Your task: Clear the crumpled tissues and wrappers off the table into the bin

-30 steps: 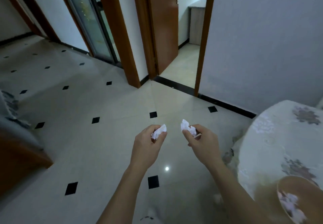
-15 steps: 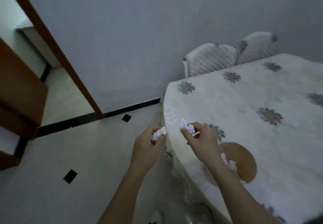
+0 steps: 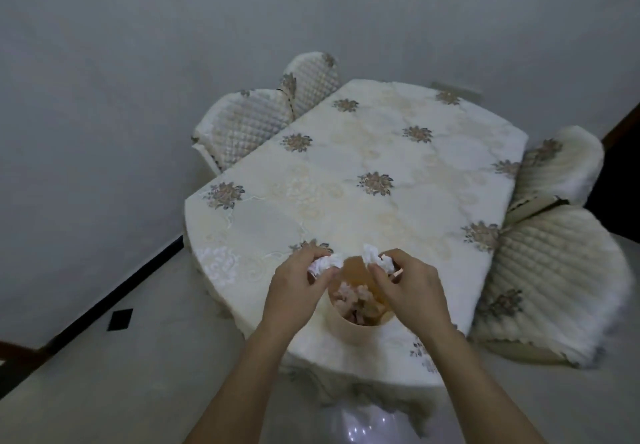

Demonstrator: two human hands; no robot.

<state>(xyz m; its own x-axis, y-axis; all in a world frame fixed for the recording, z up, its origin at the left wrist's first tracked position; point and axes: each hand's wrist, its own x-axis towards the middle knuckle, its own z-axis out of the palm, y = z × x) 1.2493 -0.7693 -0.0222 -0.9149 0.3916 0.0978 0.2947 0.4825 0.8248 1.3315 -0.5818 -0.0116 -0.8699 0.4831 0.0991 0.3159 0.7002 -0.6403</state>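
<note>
A small tan bin stands on the near edge of the table, which is covered by a cream cloth with flower motifs. Crumpled tissues lie inside the bin. My left hand pinches a crumpled white tissue over the bin's left rim. My right hand grips another crumpled white tissue over the bin's right rim, with a small pale wrapper end sticking out by its fingers. Both hands hover just above the bin's opening.
Two quilted cream chairs stand at the table's far left against the grey wall. Two more chairs stand on the right. Pale floor with a black tile lies to the left.
The view has swung from the doorway and floor round to the table. Both hands, still holding their tissues, have come over the bin.
</note>
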